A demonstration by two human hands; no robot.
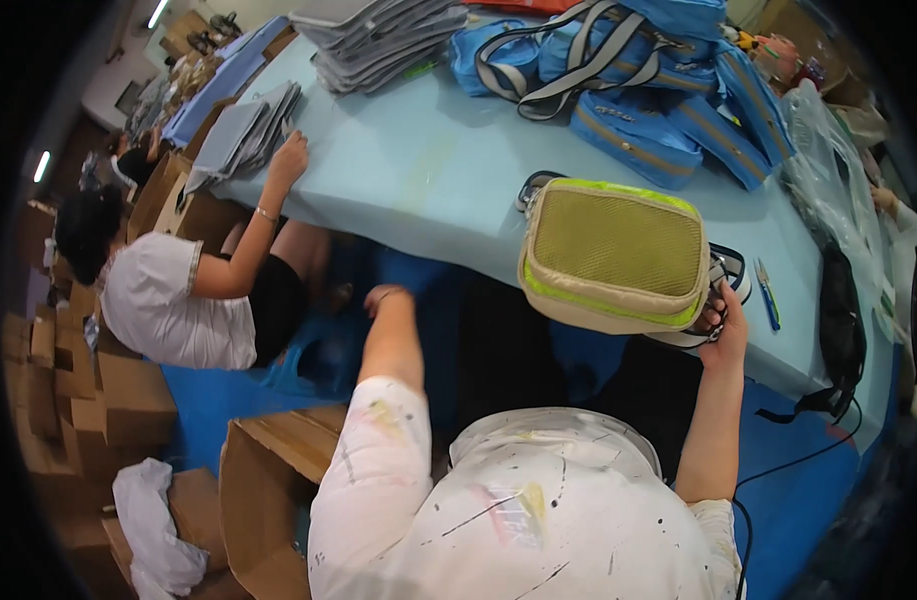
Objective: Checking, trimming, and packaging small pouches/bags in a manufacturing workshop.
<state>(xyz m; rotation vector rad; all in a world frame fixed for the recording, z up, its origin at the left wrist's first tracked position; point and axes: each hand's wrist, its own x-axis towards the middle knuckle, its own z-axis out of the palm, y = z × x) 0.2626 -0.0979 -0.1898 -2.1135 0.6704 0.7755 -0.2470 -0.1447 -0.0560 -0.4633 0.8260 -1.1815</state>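
Observation:
A small beige bag (618,255) with an olive mesh panel and lime-green trim is at the near edge of the table. My right hand (723,328) grips it at its right end, fingers curled round the dark strap and buckle there. Another black strap fitting (538,190) shows at the bag's far left corner. My left hand (386,295) is off the table, above the blue floor, touching nothing visible; its fingers are foreshortened and hard to make out. To the right of the bag lies a pair of blue-handled snips (768,298).
Blue bags (638,135) with striped straps are piled at the table's far side, beside stacked grey pieces (378,45). A seated co-worker (178,290) handles grey pieces (243,135) at the left. An open carton (268,480) stands by my left side. A black cable (803,462) hangs at right.

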